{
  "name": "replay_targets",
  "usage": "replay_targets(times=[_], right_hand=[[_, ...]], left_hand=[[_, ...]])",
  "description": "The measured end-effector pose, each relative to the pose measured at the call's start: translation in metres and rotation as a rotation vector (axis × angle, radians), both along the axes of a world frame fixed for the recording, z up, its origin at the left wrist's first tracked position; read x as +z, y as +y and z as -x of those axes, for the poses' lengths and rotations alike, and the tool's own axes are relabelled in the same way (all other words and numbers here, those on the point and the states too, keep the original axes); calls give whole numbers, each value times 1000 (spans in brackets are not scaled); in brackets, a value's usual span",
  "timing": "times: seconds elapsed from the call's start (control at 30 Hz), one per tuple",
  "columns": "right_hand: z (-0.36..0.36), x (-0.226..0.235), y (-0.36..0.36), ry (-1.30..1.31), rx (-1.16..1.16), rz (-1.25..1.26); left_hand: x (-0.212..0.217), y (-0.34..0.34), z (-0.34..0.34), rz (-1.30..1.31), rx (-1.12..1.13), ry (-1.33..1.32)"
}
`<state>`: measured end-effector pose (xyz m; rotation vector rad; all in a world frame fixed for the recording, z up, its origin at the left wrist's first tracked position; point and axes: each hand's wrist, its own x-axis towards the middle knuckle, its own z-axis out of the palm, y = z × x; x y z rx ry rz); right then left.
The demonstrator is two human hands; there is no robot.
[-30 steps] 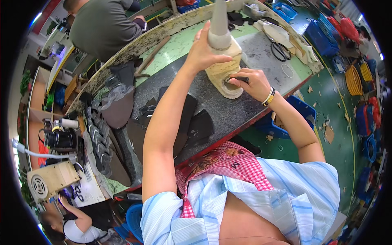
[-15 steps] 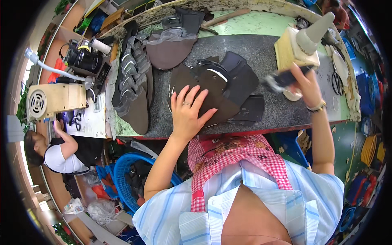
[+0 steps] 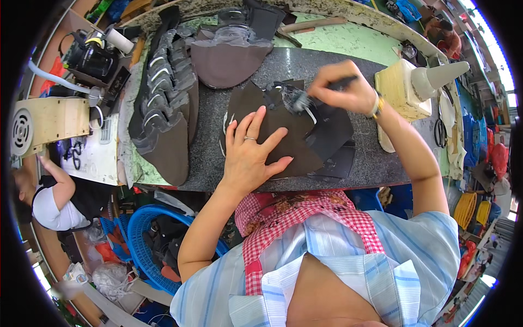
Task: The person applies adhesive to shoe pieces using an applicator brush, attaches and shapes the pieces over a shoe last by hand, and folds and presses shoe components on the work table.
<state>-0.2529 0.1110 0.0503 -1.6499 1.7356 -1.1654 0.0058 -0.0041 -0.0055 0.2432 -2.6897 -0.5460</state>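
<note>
My left hand lies with spread fingers on a dark brown sheet piece, pressing it on the grey bench top. Gripped in my right hand is a small brush with a dark handle. Its bristles touch the upper part of the piece, beside a white curved edge. Black pieces lie overlapped under and to the right of the brown one. A cream square bottle with a long grey cone spout stands to the right of my right hand.
Overlapping dark pieces form a row at the left, with another brown stack behind. Scissors lie at the right edge. Below left is a blue basket of scraps. A co-worker sits at a machine on the left.
My right hand has moved left from beside the bottle, bringing the brush onto the brown piece. My left hand remains on that piece. The whole view has shifted slightly.
</note>
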Motion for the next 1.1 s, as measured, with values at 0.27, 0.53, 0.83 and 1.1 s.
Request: replay_targets(times=[0.27,0.53,0.83,1.1], right_hand=[[-11,27,32,-179,-120,29],[-43,3,62,281,369,194],[-62,45,41,22,-110,-101],[-25,6,-83,312,-255,-104]], left_hand=[[-17,-2,-2,-24,25,119],[-12,0,4,-52,84,157],[-15,-12,1,-204,86,265],[-12,-6,2,-159,62,293]])
